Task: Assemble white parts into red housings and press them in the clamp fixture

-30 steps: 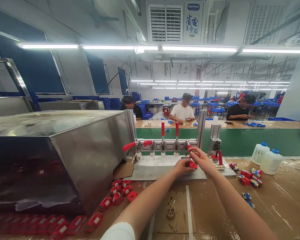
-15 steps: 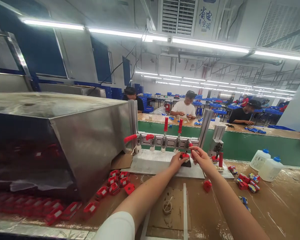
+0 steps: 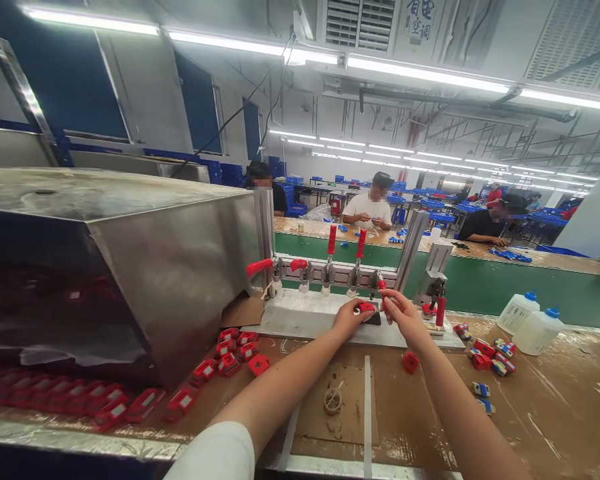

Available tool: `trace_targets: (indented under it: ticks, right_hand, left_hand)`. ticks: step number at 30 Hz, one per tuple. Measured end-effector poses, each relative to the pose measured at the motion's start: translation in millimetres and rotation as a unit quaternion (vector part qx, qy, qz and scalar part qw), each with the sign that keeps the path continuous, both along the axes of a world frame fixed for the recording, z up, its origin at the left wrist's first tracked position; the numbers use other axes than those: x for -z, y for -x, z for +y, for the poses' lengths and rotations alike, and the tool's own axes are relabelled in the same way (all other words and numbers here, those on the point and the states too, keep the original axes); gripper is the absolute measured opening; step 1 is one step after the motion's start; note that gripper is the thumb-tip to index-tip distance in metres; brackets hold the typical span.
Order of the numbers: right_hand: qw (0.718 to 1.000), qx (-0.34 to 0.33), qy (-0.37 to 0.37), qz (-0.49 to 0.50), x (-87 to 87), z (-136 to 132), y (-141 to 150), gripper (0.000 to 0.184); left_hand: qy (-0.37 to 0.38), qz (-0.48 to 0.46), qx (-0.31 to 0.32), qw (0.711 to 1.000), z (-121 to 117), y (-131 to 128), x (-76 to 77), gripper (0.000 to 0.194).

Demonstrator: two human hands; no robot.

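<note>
My left hand [image 3: 349, 319] is clamped on the red block [image 3: 365, 307], which lies at my fingertips by the dark pad [image 3: 375, 319] on the metal plate [image 3: 300, 319]. Just right of the block, my right hand [image 3: 403, 315] pinches a red clamp handle [image 3: 382, 285].

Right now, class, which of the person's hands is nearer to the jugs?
Right. The right hand, holding a red lever, is to the left of the jugs; the left hand, holding a red block, is farther left.
</note>
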State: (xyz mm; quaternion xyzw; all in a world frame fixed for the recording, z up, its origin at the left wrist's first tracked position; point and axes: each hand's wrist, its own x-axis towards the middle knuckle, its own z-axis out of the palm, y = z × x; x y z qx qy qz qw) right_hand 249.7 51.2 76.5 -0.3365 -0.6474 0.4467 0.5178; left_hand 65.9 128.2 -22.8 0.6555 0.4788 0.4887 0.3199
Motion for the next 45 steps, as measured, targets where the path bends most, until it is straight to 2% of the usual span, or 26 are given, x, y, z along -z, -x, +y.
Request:
trace_targets:
  ticks: [5, 9, 12, 15, 17, 19, 21, 23, 24, 25, 27, 29, 32, 36, 38, 41, 43, 45]
  right_hand:
    - [0.998, 0.029, -0.042, 0.038, 7.6, -3.3, 2.6, 0.054]
    - [0.989, 0.108, -0.100, 0.029, 3.1, 0.8, 12.5, 0.050]
    - [0.970, 0.198, -0.138, 0.033, -16.8, 10.9, 18.7, 0.043]
    - [0.936, 0.283, -0.194, 0.074, -53.5, 29.6, 24.4, 0.043]
    - [0.923, 0.297, -0.231, 0.076, -76.0, 43.2, 28.1, 0.043]
    - [0.916, 0.305, -0.253, 0.058, -83.7, 52.3, 30.0, 0.042]
    - [0.906, 0.339, -0.242, 0.074, -69.3, 54.7, 28.4, 0.041]
    - [0.902, 0.371, -0.194, 0.106, -35.0, 52.4, 22.8, 0.040]
    - [0.909, 0.372, -0.161, 0.099, -13.8, 50.7, 18.7, 0.041]
    - [0.921, 0.361, -0.133, 0.052, 7.6, 49.3, 14.3, 0.042]
    - [0.947, 0.288, -0.097, -0.102, 44.6, 48.5, 7.2, 0.043]
    - [0.949, 0.204, -0.090, -0.223, 67.9, 51.1, 5.3, 0.042]
    - [0.928, 0.125, -0.093, -0.338, 79.5, 59.8, 10.9, 0.045]
    - [0.906, 0.139, -0.092, -0.389, 81.9, 68.0, 16.5, 0.029]
    - [0.918, 0.156, -0.089, -0.355, 87.3, 65.6, 17.8, 0.028]
    - [0.956, 0.171, -0.046, -0.232, 99.3, 53.4, 24.1, 0.039]
    - [0.975, 0.163, -0.020, -0.151, 105.5, 42.3, 31.0, 0.047]
    - [0.983, 0.147, -0.016, -0.111, 108.2, 32.3, 37.5, 0.050]
  left_hand:
    - [0.011, -0.068, -0.013, 0.998, -8.9, 8.0, -2.6, 0.046]
    - [0.017, -0.124, 0.000, 0.992, -15.5, 12.7, -0.5, 0.046]
    - [0.024, -0.167, 0.015, 0.986, -18.6, 15.5, 3.6, 0.050]
    - [0.032, -0.203, 0.025, 0.978, -20.6, 18.3, 6.4, 0.052]
    - [0.035, -0.222, 0.031, 0.974, -21.5, 20.4, 6.8, 0.052]
    - [0.038, -0.237, 0.038, 0.970, -22.1, 22.5, 6.6, 0.053]
    - [0.037, -0.252, 0.041, 0.966, -22.3, 24.0, 6.3, 0.054]
    - [0.035, -0.267, 0.043, 0.962, -22.2, 24.7, 6.2, 0.054]
    - [0.035, -0.272, 0.042, 0.961, -22.3, 24.7, 5.9, 0.054]
    - [0.035, -0.276, 0.041, 0.960, -22.3, 24.5, 5.4, 0.053]
    - [0.036, -0.288, 0.039, 0.956, -22.4, 24.2, 3.7, 0.052]
    - [0.042, -0.309, 0.042, 0.949, -22.2, 24.2, 1.8, 0.052]
    - [0.051, -0.339, 0.050, 0.938, -21.6, 25.1, 0.0, 0.053]
    - [0.059, -0.358, 0.068, 0.930, -20.4, 27.5, -1.0, 0.057]
    - [0.060, -0.371, 0.078, 0.924, -19.6, 28.4, -1.7, 0.061]
    - [0.059, -0.398, 0.088, 0.911, -19.1, 29.3, -2.8, 0.062]
    - [0.064, -0.407, 0.098, 0.906, -20.0, 29.8, -3.5, 0.058]
    - [0.073, -0.407, 0.107, 0.904, -21.8, 30.5, -4.1, 0.055]
